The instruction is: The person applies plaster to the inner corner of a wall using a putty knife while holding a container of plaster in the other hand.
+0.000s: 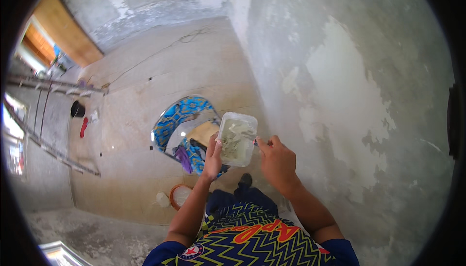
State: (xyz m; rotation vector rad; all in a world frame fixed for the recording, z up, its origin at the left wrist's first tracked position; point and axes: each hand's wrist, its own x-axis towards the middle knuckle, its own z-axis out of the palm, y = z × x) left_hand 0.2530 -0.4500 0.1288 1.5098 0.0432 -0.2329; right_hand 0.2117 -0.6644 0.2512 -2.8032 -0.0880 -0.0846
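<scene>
My left hand (212, 158) grips the left side of a white rectangular plastic tub (254, 125), with the thumb at its rim. Pale grey-green wall putty (234, 144) lies inside, smeared and lumpy. At the tub's right edge, my right hand (279, 163) is closed round the handle of a small tool, seemingly a putty knife (256, 142). Its blade reaches over the tub and is hard to tell apart from the putty. To the right rises a grey wall (301, 67) with a large pale, smoothed patch (347, 86).
Below the tub stands a folding chair (187, 105) with blue patterned fabric, carrying cardboard and purple cloth. An orange-rimmed bucket (175, 195) sits near my legs. Metal ladder-like frames (58, 154), a black bucket (77, 109) and a red object (84, 127) are at left. A cable (145, 61) crosses the tiled floor.
</scene>
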